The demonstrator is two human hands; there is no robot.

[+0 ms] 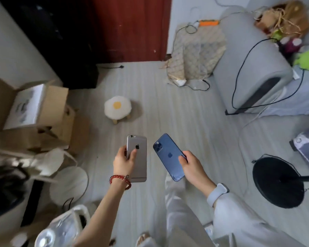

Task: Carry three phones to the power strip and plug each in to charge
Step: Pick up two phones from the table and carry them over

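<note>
My left hand (123, 162) grips a grey phone (138, 163) by its left edge, back side up. A dark blue phone (169, 155) lies tilted in my right hand (191, 165), which holds it near its lower right edge, back side up as well. Both phones hover above the pale floor at the middle of the view. An orange power strip (208, 22) lies far ahead by the wall, with white and black cables around it. No third phone shows.
A small egg-shaped stool (117, 107) stands on the floor ahead. Cardboard boxes (34, 111) sit at the left, a grey sofa (253, 72) with a looping black cable at the right. A black round stand base (278, 182) lies near my right side. A red door (130, 27) is ahead.
</note>
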